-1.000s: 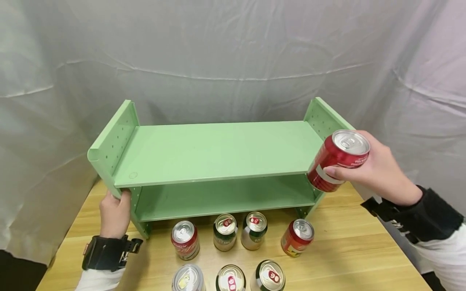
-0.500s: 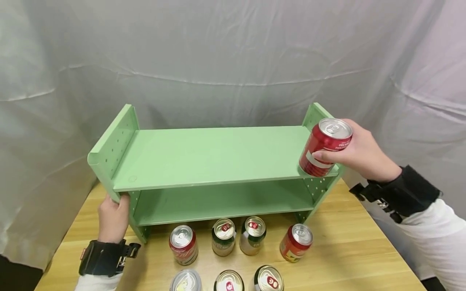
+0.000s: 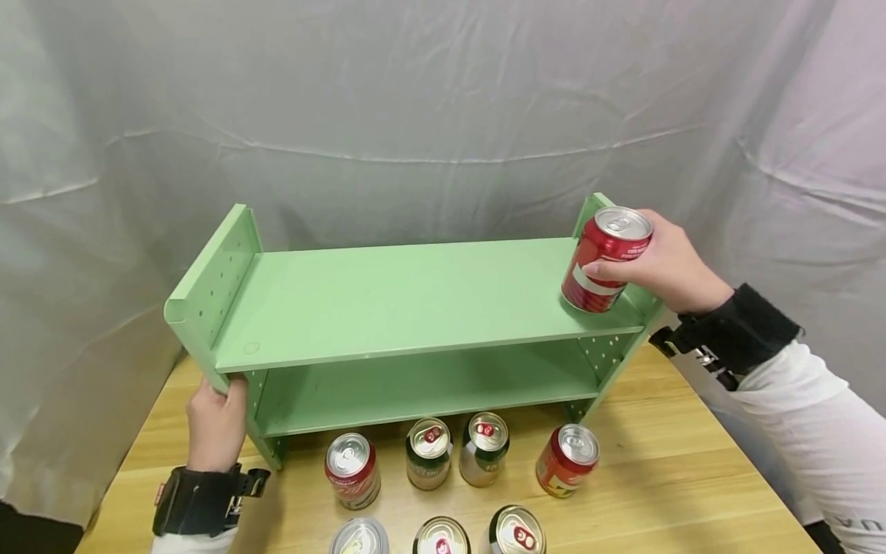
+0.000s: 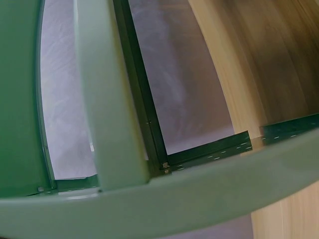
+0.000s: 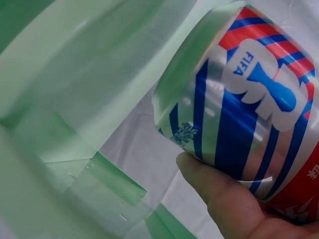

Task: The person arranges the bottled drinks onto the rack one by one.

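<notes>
My right hand [image 3: 667, 261] grips a red drink can [image 3: 602, 265] round its side. The can is upright with a slight lean at the right end of the upper board of a green two-tier shelf [image 3: 408, 300], its base low over that board. In the right wrist view the can's other side [image 5: 234, 104] shows blue, white and red stripes and the letters FIFA. My left hand [image 3: 216, 423] holds the shelf's left side panel [image 3: 214, 285] just below the upper board, its fingers partly hidden. The left wrist view shows the green frame [image 4: 109, 99] up close.
On the wooden table [image 3: 664, 462] before the shelf stand a red can [image 3: 351, 471], two green-and-silver cans [image 3: 428, 454] and another red can [image 3: 566, 462]. Several more cans [image 3: 515, 535] are cut off at the bottom edge. A grey cloth [image 3: 415, 115] hangs behind.
My right hand has carried the red can leftward and farther back, from in front of the shelf's right end to over its upper board. My left hand stays at the side panel.
</notes>
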A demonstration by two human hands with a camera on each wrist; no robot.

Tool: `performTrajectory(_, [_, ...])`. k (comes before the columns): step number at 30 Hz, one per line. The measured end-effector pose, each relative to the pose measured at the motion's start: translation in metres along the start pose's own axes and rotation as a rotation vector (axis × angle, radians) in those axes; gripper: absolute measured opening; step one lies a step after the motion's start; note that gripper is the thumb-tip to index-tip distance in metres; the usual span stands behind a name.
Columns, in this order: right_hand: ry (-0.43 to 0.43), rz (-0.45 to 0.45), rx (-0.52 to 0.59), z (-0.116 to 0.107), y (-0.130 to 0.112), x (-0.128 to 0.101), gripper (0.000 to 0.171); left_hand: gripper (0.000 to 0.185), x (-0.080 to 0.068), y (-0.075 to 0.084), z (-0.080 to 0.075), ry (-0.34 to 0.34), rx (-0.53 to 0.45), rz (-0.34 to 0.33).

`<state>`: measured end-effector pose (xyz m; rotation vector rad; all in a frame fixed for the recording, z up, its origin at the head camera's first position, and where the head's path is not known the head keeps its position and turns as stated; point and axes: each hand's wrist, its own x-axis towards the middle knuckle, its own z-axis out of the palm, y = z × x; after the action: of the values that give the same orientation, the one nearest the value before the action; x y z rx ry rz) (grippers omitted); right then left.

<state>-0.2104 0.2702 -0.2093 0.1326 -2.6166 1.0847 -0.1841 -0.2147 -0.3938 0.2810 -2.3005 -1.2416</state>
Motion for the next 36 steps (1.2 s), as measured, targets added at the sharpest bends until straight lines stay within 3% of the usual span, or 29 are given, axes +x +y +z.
performTrajectory(23, [-0.057,0.034,0.004,0.012,0.008,0.012,0.064,0.021,0.001,0.001,0.0,-0.013,-0.005,-0.002])
performTrajectory(36, [-0.077,0.026,0.089,0.01,0.013,0.012,0.071,0.02,0.003,0.003,0.006,-0.018,-0.011,0.008])
